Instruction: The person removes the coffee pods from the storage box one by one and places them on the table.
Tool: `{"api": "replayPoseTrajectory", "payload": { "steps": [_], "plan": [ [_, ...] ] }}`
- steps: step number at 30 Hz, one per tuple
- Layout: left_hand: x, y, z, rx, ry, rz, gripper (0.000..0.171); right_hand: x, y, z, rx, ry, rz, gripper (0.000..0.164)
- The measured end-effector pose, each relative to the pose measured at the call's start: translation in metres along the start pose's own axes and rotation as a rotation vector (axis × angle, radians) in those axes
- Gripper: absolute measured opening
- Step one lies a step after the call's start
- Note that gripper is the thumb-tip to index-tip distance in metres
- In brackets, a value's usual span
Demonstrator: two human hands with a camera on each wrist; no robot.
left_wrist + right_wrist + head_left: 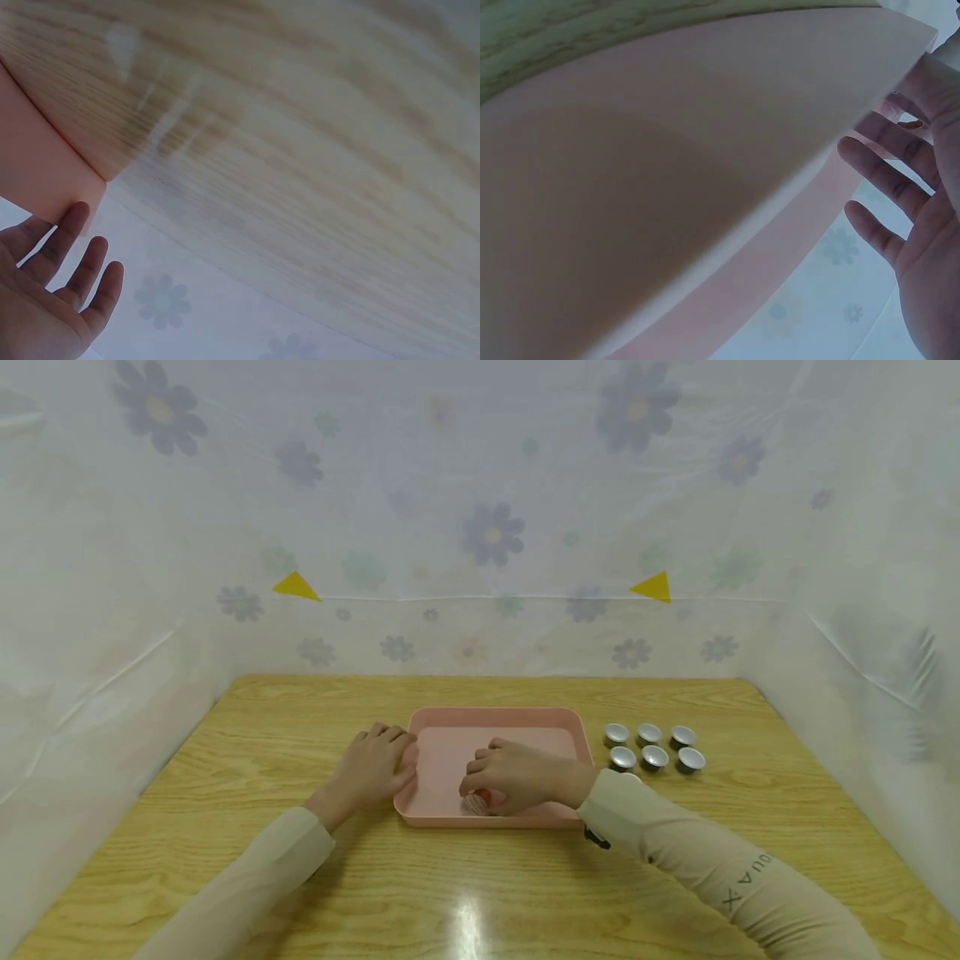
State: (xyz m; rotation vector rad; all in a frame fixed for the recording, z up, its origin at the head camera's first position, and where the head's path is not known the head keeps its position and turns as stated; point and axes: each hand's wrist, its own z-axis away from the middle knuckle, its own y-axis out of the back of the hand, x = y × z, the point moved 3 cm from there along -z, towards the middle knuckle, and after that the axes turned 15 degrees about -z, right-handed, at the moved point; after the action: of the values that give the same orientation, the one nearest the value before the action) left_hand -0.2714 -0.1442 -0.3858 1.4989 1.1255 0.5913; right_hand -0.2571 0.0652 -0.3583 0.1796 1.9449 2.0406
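Note:
A pink tray [450,760] lies on the wooden table. My left hand [375,764] is at its left rim. In the left wrist view, one fingertip touches the tray's outer wall [37,157], and the other fingers are loosely spread. My right hand [510,774] reaches over the tray's near part. Thumb and fingers pinch a small round brownish-pink thing with pale stripes [476,802], close to the near wall. The hand covers much of it, so its kind is unclear. In the right wrist view, the right hand [922,225] shows its outer fingers extended.
Right of the tray stand several small cups with silver tops and dark sides, among them a front one [691,761]; another is partly hidden by the right sleeve [626,802]. A flowered white curtain [480,635] closes off the table's back and sides.

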Motion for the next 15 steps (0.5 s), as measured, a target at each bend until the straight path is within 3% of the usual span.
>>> {"api": "replayPoseTrajectory", "payload": {
  "steps": [8, 15],
  "plan": [
    [0.0001, -0.0004, 0.0, 0.002, 0.001, -0.009, 0.039, 0.0017, -0.0024, -0.0016, 0.032, 0.004, 0.004, 0.028],
    [0.0004, -0.0002, -0.0003, -0.014, 0.003, -0.015, 0.039, 0.0021, -0.0027, -0.0031, 0.011, -0.011, 0.022, 0.034]
  ]
}}
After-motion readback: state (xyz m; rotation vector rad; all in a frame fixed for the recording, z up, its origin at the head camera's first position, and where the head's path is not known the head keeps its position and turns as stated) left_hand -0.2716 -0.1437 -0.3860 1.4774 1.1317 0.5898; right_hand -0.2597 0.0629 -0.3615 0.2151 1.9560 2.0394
